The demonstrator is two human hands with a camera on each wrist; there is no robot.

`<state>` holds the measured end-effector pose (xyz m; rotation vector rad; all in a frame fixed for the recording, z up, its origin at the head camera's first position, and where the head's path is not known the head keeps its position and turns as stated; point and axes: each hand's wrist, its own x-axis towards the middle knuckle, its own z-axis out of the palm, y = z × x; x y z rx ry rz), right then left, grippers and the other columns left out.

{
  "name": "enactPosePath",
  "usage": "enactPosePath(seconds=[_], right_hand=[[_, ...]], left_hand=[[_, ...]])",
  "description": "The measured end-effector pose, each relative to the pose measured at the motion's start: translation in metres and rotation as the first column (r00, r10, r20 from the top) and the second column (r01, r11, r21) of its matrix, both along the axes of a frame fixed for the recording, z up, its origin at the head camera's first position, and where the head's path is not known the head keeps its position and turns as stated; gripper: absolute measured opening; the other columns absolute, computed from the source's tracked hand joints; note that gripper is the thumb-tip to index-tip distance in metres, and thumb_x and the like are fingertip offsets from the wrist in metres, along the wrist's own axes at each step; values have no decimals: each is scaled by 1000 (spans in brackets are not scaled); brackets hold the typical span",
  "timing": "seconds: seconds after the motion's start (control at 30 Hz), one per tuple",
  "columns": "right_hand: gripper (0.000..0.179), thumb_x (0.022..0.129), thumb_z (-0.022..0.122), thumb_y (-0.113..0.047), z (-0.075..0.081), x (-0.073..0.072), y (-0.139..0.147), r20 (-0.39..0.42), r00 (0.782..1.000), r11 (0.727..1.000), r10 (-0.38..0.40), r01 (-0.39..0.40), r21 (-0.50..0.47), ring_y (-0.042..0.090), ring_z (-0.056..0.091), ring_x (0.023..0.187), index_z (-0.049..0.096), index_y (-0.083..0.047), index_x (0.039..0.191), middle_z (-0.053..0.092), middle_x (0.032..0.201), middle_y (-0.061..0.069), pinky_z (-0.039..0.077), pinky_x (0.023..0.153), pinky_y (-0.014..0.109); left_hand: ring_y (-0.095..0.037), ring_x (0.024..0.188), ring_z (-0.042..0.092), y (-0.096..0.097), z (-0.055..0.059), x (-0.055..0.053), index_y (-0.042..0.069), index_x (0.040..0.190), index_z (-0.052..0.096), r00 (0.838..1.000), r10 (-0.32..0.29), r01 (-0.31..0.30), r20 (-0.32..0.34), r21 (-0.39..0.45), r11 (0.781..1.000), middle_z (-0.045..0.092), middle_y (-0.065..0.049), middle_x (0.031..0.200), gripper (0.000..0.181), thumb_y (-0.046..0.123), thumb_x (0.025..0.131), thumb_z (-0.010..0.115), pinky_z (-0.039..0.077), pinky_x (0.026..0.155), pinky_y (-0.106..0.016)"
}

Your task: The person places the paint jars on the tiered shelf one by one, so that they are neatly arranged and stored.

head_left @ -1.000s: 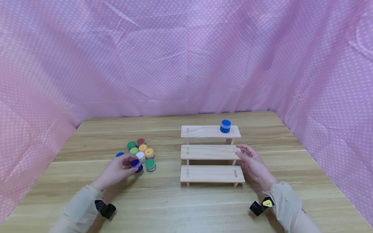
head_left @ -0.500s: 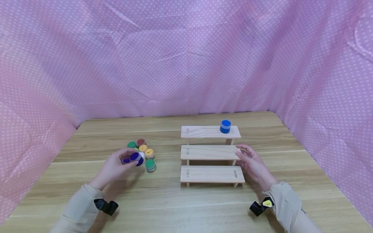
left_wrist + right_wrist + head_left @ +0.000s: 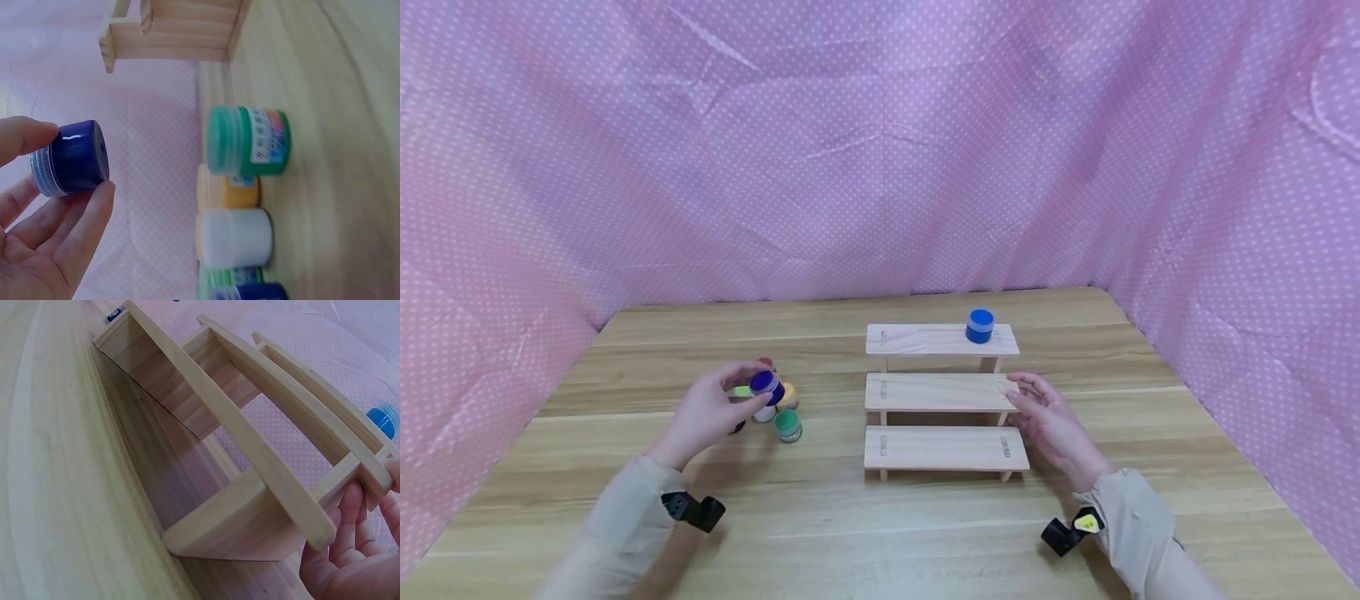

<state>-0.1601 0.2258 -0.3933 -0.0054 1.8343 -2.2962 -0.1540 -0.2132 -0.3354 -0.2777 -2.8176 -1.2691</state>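
Head view, left side: left hand, thumb and fingers grasping one dark-blue round plastic jar, aloft above the wood-grain desk. Standing near it: one green labelled plastic jar, one white plastic jar. Right side: one three-tier pale wooden rack, right hand gripping its middle shelf's right end; one bright-blue round jar on the far shelf. Change: dark-blue jar shifts farther and rightward, rising; right hand unmoved. Judgement: pick-up complete, jar not yet set down.
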Motion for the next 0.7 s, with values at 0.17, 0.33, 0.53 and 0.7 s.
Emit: enactPosePath(seconds=[0.17,0.33,0.53,0.7], right_hand=[[19,97,51,-10,-1,0,0,-6,1000,1000,0,0,-4,2,58,86,53,-22,112,62,95,-12,49,77,19],[19,97,51,-9,-1,-1,0,-10,1000,1000,4,-4,-20,3,58,85,53,-21,112,62,95,-11,49,76,19],[18,97,52,-11,0,-1,1,6,1000,1000,0,0,-9,3,58,86,53,-22,110,62,95,-11,49,76,19],[17,97,53,-12,0,0,1,12,1000,1000,-1,1,11,3,58,87,52,-22,111,62,95,-11,49,78,19]], left_hand=[[-29,105,62,10,4,-5,3,122,59,999,-1,1,-41,2,1000,66,-17,114,39,14,86,70,55,84,-39],[-29,104,61,20,5,-9,3,122,59,1000,6,-5,-6,38,999,65,-17,114,40,14,85,70,55,81,-33],[-28,107,61,31,5,-15,3,125,57,1000,-11,11,-8,104,995,64,-16,119,43,13,85,70,56,82,-30],[-27,111,59,41,7,-19,6,124,58,1000,-28,29,-8,173,985,63,-13,121,42,11,85,70,54,88,-40]])
